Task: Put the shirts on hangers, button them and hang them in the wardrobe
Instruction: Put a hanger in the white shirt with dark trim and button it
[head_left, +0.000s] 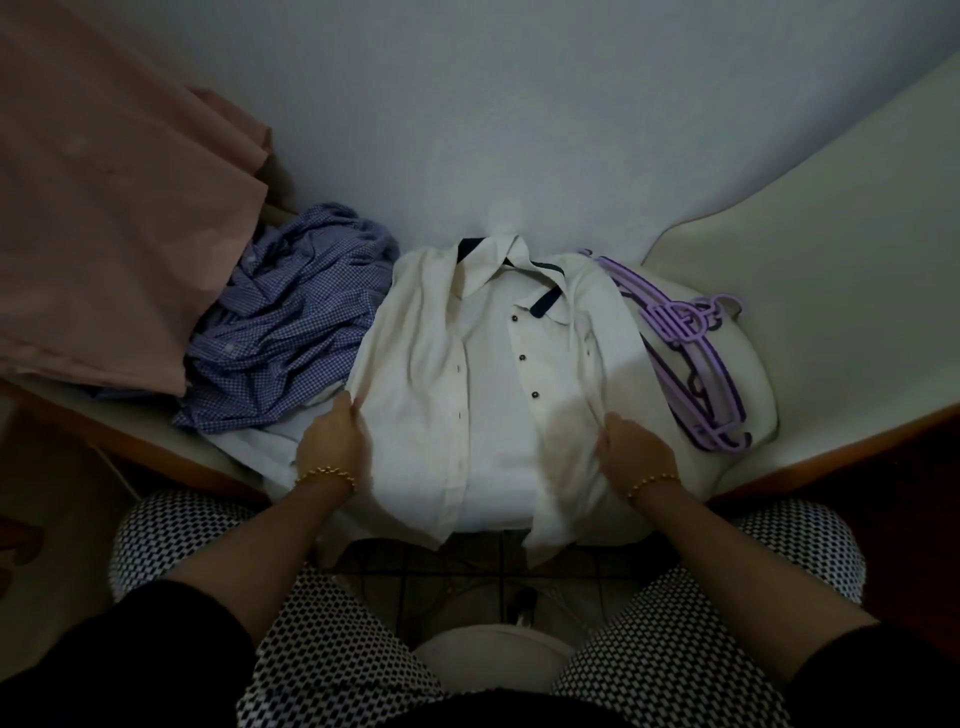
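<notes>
A white shirt lies front up on the table, unbuttoned, with small dark buttons down its right placket. A dark hanger shows inside its collar. My left hand grips the shirt's left side. My right hand grips the fabric of its right side. A crumpled blue checked shirt lies to the left. Several purple hangers are stacked to the right.
A pink cloth hangs at the left over the table. The grey wall stands just behind the shirts. My knees in patterned trousers frame a white round object on the tiled floor below.
</notes>
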